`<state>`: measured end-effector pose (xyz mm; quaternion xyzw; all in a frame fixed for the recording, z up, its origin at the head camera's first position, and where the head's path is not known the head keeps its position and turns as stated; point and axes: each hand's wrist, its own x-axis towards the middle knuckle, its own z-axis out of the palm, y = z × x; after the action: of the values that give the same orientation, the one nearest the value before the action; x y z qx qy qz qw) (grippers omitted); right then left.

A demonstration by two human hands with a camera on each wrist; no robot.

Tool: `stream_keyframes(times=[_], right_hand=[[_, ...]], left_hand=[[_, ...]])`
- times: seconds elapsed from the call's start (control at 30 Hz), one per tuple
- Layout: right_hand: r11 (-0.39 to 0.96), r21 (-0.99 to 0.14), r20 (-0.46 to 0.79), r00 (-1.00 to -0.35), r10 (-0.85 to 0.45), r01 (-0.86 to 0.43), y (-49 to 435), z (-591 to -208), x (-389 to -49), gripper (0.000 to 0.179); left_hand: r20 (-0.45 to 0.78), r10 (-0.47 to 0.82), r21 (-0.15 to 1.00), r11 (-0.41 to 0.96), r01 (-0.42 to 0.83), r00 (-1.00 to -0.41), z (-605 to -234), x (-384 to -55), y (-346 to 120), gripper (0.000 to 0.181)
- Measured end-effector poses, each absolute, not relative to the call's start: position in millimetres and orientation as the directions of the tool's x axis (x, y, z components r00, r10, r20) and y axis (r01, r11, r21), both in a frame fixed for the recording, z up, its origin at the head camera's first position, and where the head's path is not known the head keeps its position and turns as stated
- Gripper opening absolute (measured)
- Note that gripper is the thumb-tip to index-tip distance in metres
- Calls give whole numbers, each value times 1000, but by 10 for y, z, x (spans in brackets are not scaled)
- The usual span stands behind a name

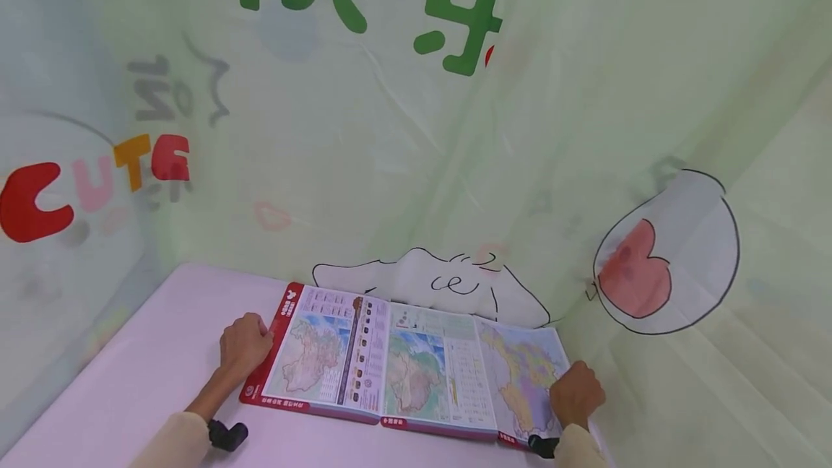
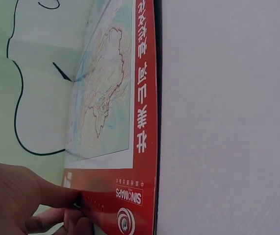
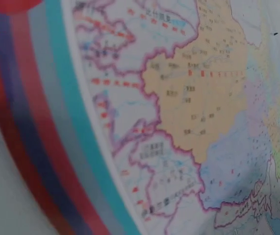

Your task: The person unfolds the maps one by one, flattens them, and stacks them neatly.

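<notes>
A fold-out map [image 1: 416, 374] lies spread in three panels on the table, with a red border on its left and along its front edge. My left hand [image 1: 245, 344] grips its left edge. In the left wrist view that hand [image 2: 17, 200] has the thumb on the red border and the other fingers curled at the edge beneath. At the far right panel, my right hand [image 1: 576, 392] holds the right edge with curled fingers. The right wrist view is filled by a coloured map panel [image 3: 198, 107] bowed along its striped edge; only a sliver of a finger shows there.
The pale table [image 1: 156, 352] extends to the left and in front of the map. Behind it hangs a light green printed curtain [image 1: 364, 165] that meets the table's back edge. Dark wrist cameras [image 1: 227, 435] sit on both wrists.
</notes>
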<state>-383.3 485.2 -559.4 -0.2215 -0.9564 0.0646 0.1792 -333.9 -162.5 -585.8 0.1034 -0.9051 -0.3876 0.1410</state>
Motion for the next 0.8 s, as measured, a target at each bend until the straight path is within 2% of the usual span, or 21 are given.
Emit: stream_keyframes(times=[0.23,0.57,0.8], right_hand=[[859,-247,293,-810,508,449,4892,-5714,-3831,25],[802,-330,306,-747,590,498,4963,-5806,-3888,23],[794,-334,302,-741,600,508,4996,-5885,-3908,28]], left_hand=[[163,-288,721,688,-86,-944,-5848,-3333,-1628,22],[177,-280,705,705,-77,-944,-5890,-3383,-1658,21],[170,-270,696,714,-79,-948,-5862,-3375,-1670,22]])
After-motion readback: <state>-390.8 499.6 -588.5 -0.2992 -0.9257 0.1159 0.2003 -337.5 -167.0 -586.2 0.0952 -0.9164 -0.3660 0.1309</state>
